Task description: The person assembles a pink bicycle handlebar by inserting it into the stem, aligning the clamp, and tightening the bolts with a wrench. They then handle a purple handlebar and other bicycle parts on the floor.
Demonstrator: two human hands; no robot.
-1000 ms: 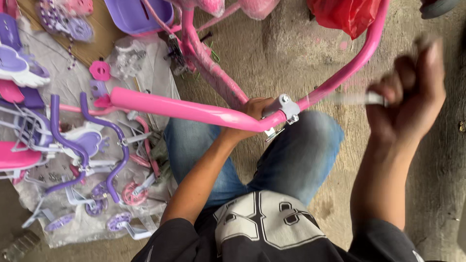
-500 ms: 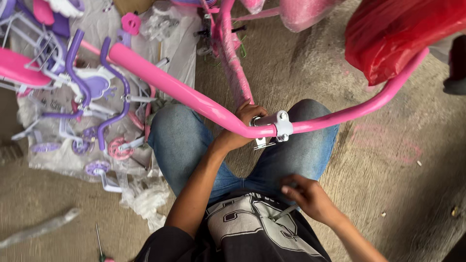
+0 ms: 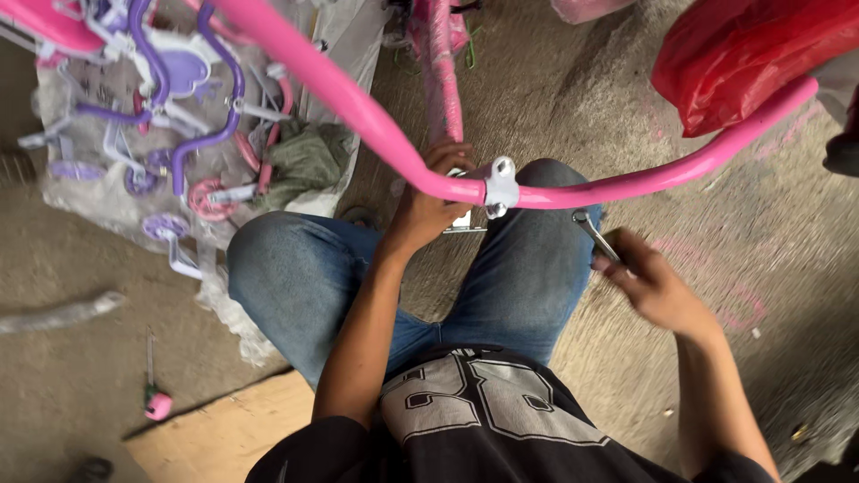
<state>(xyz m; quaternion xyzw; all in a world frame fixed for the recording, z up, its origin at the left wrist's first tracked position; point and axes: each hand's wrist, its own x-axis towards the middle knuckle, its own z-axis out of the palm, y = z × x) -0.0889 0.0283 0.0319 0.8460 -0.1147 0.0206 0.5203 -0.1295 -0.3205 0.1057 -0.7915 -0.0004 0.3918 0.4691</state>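
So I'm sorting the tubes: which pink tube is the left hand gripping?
The curved pink handlebar with the white clamp at its middle; the left hand holds it beside that clamp. The other pink tube runs away, untouched.

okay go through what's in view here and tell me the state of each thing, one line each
Left hand: gripping the pink handlebar at its middle.
Right hand: closed round a metal wrench.
Metal wrench: held, tip up, just short of the bar.
Pink handlebar: raised over the knees.
White clamp: fitted on the bar.
Red bag: crumpled.
Screwdriver: lying on the floor, untouched.
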